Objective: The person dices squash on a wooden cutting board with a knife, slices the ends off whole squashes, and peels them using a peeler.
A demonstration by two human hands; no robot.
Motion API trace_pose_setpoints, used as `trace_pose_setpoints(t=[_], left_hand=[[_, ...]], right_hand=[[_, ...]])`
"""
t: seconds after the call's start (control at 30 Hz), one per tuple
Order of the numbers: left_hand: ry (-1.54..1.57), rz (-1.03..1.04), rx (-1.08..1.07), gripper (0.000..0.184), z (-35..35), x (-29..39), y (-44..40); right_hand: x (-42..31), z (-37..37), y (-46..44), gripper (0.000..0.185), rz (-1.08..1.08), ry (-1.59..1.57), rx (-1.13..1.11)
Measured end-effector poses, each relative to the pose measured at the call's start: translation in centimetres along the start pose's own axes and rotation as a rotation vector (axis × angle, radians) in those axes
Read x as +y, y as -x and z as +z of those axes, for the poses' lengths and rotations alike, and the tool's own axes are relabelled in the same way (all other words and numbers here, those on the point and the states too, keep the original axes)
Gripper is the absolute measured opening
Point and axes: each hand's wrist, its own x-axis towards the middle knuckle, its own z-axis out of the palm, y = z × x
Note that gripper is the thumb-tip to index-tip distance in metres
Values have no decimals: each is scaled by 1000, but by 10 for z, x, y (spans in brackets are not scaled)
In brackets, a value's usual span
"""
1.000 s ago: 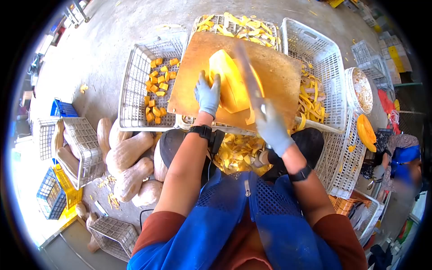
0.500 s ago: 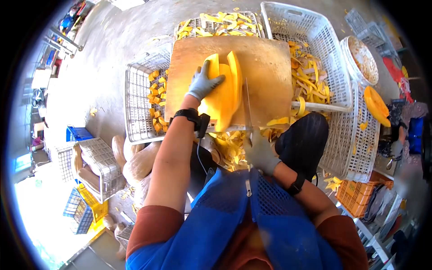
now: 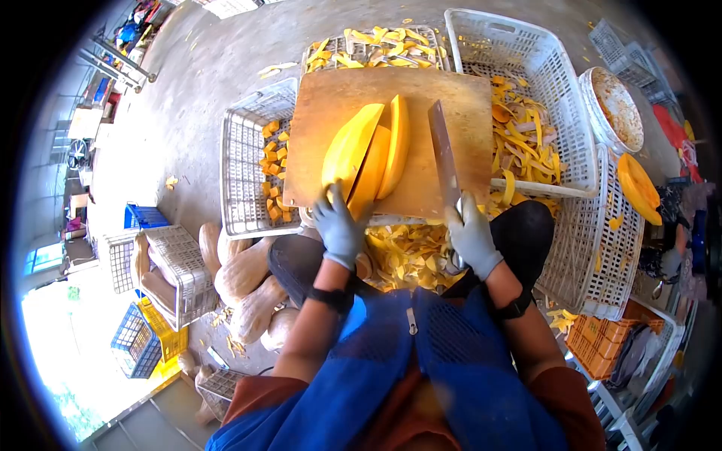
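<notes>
On the wooden cutting board (image 3: 316, 98) lies a peeled orange squash (image 3: 352, 146), cut lengthwise, with a dark gap between its pieces. A separate long squash slice (image 3: 395, 146) rests along its right side. My left hand (image 3: 340, 231), in a grey glove, is closed at the near end of the squash, fingertips on its left piece. My right hand (image 3: 474, 237), also gloved, grips the handle of a large knife (image 3: 444, 146). The blade points away from me over the board's right part, apart from the squash.
Orange cubes (image 3: 274, 161) fill part of the left white crate (image 3: 233, 173). Peelings (image 3: 519, 143) lie in the right white crate (image 3: 579, 128) and below the board. Whole squashes (image 3: 244, 274) lie at left; a squash half (image 3: 638, 188) and white bucket (image 3: 598, 113) stand at right.
My left hand has slid from the squash's upper left side to its near end. My right hand and the knife have moved right, away from the squash.
</notes>
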Motion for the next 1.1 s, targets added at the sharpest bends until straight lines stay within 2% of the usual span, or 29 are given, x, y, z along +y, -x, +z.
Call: trace_pose_setpoints(t=[0.03, 0.17, 0.2, 0.33, 0.37, 0.4, 0.43, 0.53, 0.63, 0.77, 0.8, 0.9, 0.97, 1.0, 1.1], left_hand=[[-56, 31, -87, 77, 7, -3, 20], [-169, 86, -12, 73, 29, -8, 42], [-148, 96, -48, 73, 33, -7, 42], [-55, 113, -164, 73, 36, 20, 37], [-29, 129, -174, 73, 35, 31, 33], [-1, 106, -175, 87, 43, 36, 30], [24, 88, -223, 88, 46, 40, 24], [6, 59, -338, 89, 51, 52, -5], [123, 129, -385, 77, 52, 63, -39], [123, 282, -420, 74, 53, 68, -61], [91, 280, -382, 73, 45, 71, -60], [12, 292, -12, 73, 35, 39, -63], [-197, 86, 42, 79, 10, 26, -73], [-299, -43, -55, 81, 11, 16, -78], [-11, -154, -310, 81, 36, -28, -83]], right_hand=[[-3, -2, -6, 24, -58, 15, 28], [6, -4, -30, 17, -124, 22, 50], [8, -6, -33, 17, -153, 12, 59], [10, -19, -31, 15, -51, -72, 14], [13, -22, -30, 20, -53, -42, 25], [19, -26, -28, 25, -50, -9, 37], [27, -30, -25, 30, -45, 28, 44], [47, -39, -22, 24, -134, 79, 140], [40, -56, -20, 31, -58, 96, 94], [30, -62, -23, 30, -60, 167, 113], [26, -63, -24, 30, -79, 181, 125], [9, -60, -27, 29, -223, 190, 174], [-12, -54, -31, 29, -320, 214, 161], [-26, -50, -35, 29, -357, 241, 132], [-55, -27, -62, 26, -425, 287, 20]])
